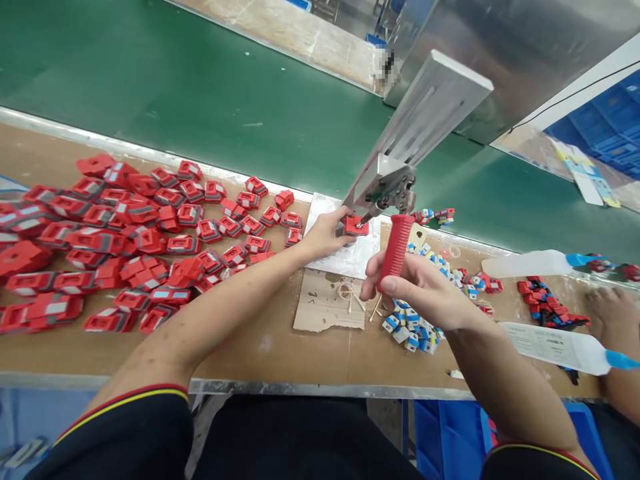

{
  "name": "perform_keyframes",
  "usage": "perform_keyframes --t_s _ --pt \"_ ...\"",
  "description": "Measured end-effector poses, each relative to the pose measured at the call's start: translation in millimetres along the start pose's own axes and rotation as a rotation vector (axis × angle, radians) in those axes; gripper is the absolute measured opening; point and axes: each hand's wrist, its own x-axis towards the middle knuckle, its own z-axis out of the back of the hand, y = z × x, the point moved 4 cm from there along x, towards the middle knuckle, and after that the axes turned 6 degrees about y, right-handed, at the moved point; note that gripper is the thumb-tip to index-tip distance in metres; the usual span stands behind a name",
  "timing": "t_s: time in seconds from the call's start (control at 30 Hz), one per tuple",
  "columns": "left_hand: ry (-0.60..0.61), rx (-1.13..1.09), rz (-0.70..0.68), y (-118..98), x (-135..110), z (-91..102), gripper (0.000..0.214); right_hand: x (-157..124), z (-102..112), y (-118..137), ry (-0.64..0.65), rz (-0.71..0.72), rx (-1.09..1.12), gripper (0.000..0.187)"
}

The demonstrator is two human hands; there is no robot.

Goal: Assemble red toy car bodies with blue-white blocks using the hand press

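Centrally, a small red plastic block (357, 225) sits at the foot of the silver metal lever clamp (393, 185), under its slanted rod; whether the rod tip presses or merely meets it, cannot tell. Left hand (326, 235): fingers and thumb pinch the block's left end, just beside the clamp. Right hand (423, 283): curled round the red ribbed handle (395, 253) on the near side of the clamp, thumb in front.

Step in hand, as judged: steadying the block under the rod while the lever is worked. Next move, as judged, calls for a square seat, left fingertips clear of the rod, and even force on the handle.

Beneath the clamp: a white-smeared flat plate (367, 259). Nearer than the clamp: a torn brown cardboard piece (320, 310) bearing cotton swabs (351, 303). Well left of the clamp: a broad heap of red-and-grey plastic pieces (103, 240). Right of it: small white-and-blue blocks (413, 330). Beyond: a green belt (150, 87).
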Motion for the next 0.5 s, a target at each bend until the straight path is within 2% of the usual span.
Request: perform_keyframes --t_s 0.17,0.27,0.33,0.43,0.5 --pt "-0.009 -0.019 0.017 5.6 -0.4 -0.9 0.039 19.5 11.8 -23.6 -0.019 0.044 -0.234 0.040" --pt "-0.020 -0.026 0.014 5.9 0.3 -1.1 0.037 39.9 19.8 -41.7 -0.164 0.086 -0.348 0.038" --pt "-0.027 -0.012 0.020 4.8 1.4 -2.2 0.034 49.2 22.4 -50.5 -0.213 0.115 -0.359 0.042" --pt "-0.003 0.016 0.027 0.0 1.5 -1.8 0.039 49.9 23.8 -58.9 -0.200 0.153 -0.341 0.048" --pt "0.036 0.055 0.006 -5.2 -2.5 5.7 0.055 39.0 28.4 -62.7 -0.268 0.195 -0.371 0.051"
